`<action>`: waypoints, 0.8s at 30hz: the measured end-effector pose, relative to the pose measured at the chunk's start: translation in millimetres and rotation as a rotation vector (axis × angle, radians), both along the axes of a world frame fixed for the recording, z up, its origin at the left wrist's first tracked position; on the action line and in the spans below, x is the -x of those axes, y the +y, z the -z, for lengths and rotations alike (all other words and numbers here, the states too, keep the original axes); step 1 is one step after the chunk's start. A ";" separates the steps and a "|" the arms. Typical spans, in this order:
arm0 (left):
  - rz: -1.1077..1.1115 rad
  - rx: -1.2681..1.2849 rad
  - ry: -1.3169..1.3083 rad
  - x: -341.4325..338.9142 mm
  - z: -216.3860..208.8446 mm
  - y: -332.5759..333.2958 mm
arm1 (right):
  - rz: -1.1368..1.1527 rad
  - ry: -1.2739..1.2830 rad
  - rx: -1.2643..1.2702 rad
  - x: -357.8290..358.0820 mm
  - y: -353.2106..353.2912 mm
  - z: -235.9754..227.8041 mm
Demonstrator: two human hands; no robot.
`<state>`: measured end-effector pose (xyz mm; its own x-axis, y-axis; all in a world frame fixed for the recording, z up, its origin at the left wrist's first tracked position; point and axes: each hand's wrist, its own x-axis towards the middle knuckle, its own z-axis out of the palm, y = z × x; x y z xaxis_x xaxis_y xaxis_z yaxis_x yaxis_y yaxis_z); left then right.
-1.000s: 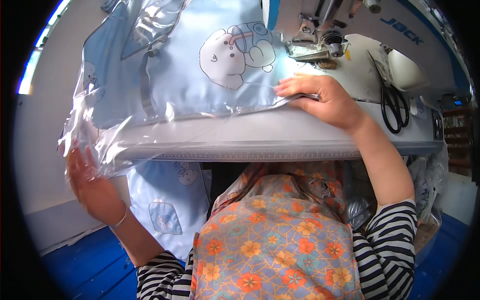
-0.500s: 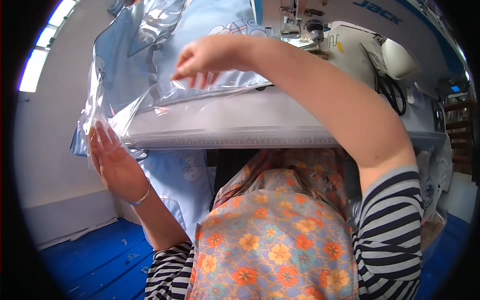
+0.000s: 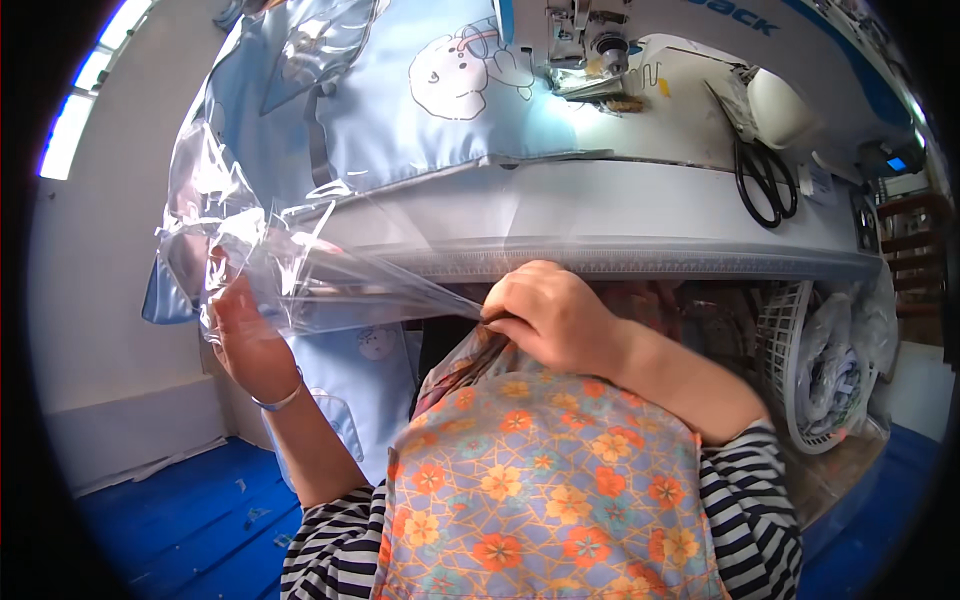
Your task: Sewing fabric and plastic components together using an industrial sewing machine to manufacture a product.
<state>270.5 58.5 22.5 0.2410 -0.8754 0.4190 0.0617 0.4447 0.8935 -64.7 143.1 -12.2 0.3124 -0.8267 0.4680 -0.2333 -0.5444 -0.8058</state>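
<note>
A clear plastic sheet [image 3: 315, 270] stretches in glossy folds between my two hands, in front of the table edge. My right hand [image 3: 550, 312] pinches its pulled-out corner near my apron, fingers closed. On the left, my left hand [image 3: 252, 345] is wrapped in the sheet's other end, its bent fingers seen through the film and partly lost in glare. Behind the sheet lies light blue padded fabric [image 3: 380, 120] with a cartoon animal print [image 3: 450, 78] and dark edging, spread across the sewing table [image 3: 600, 205].
A sewing machine [image 3: 680, 25] stands at the back right. Black-handled scissors [image 3: 765, 180] lie on the tabletop, near a ruler strip [image 3: 600, 262] along the front edge. A white basket [image 3: 790, 370] with plastic scraps sits below right. More blue fabric [image 3: 350, 400] hangs below the table.
My right hand has come down from over the blue fabric toward my apron, drawing the plastic sheet out taut. My left hand has shifted slightly right, its fingers now more bent.
</note>
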 end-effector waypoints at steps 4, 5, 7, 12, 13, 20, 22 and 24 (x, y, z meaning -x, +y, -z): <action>0.033 0.140 0.122 11.9 -6.6 -3.6 | 0.283 0.067 0.138 -15.5 0.1 21.4; -0.027 0.128 0.113 12.7 -8.5 -6.7 | 0.262 0.039 0.086 -15.7 -3.8 21.1; -0.013 0.122 0.017 12.6 -9.4 -12.9 | 0.241 0.060 0.123 -14.8 -10.0 18.3; -0.199 -0.239 -0.675 12.1 -31.4 2.3 | 0.241 0.041 0.153 -11.9 -23.1 14.7; -0.298 -0.380 -1.339 15.3 -45.8 11.6 | 0.237 0.039 0.152 -10.5 -26.3 14.8; 0.534 0.367 -1.132 150.7 -101.8 32.3 | 0.112 -0.003 0.117 -2.3 -40.9 10.9; 0.766 0.524 -1.318 212.8 -56.1 -12.0 | 0.116 -0.077 0.149 -2.6 -37.4 8.9; 0.754 0.458 -1.408 250.6 -17.8 -54.0 | 0.217 0.221 0.268 0.0 -27.9 7.8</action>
<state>19.8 4.5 40.2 -0.9171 -0.3627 0.1653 -0.3182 0.9160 0.2443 -64.7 115.2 -20.0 0.2615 -0.7423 0.6170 -0.5173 -0.6474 -0.5596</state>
